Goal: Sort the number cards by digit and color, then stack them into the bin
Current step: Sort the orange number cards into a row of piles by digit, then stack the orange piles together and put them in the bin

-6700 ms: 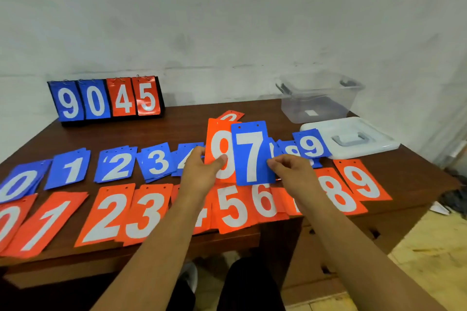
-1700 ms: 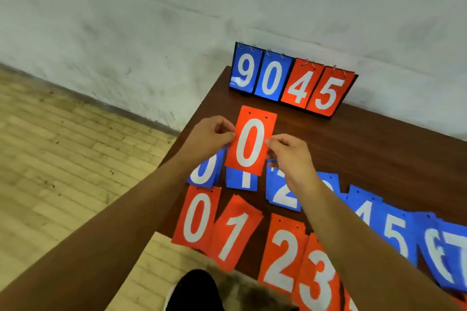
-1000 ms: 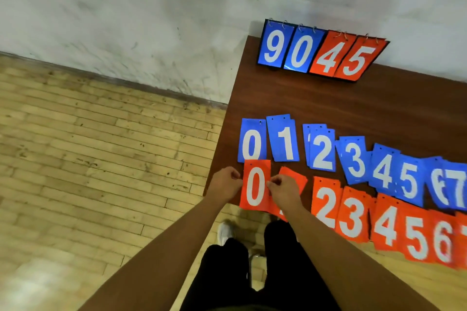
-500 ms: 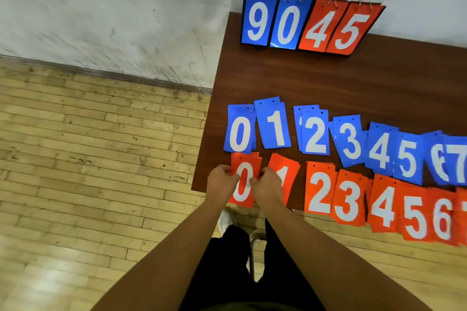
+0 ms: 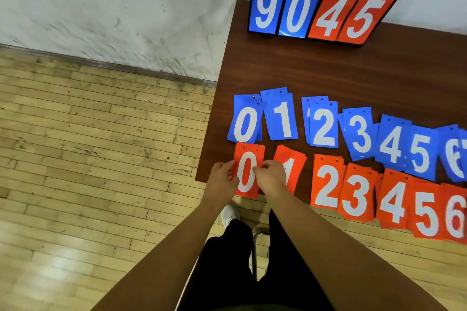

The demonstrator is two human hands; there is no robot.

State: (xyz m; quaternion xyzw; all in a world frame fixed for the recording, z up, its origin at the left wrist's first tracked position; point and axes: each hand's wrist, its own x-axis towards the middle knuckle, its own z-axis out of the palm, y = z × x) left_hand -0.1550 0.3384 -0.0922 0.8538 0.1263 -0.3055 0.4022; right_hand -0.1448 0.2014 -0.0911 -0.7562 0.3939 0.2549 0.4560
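Note:
An orange 0 card (image 5: 248, 171) lies on the orange 0 pile at the table's front left corner. My left hand (image 5: 222, 179) pinches its left edge and my right hand (image 5: 270, 179) pinches its right edge. Beside it runs a row of orange piles: 1 (image 5: 293, 166), 2 (image 5: 326, 184), 3 (image 5: 357, 192) and onward to the right. Behind them lies a row of blue piles: 0 (image 5: 245, 124), 1 (image 5: 280, 118), 2 (image 5: 323, 126), 3 (image 5: 360, 134) and more. The bin is out of view.
A flip scoreboard (image 5: 323, 10) reading 9 0 4 5 stands at the back left of the brown table (image 5: 328, 70). The orange cards overhang the table's front edge. Wooden floor (image 5: 101, 146) lies to the left, below a white wall.
I carried the orange 0 card from the air down onto the orange 0 pile at the front left. Both hands stay on its edges, squaring it on the pile.

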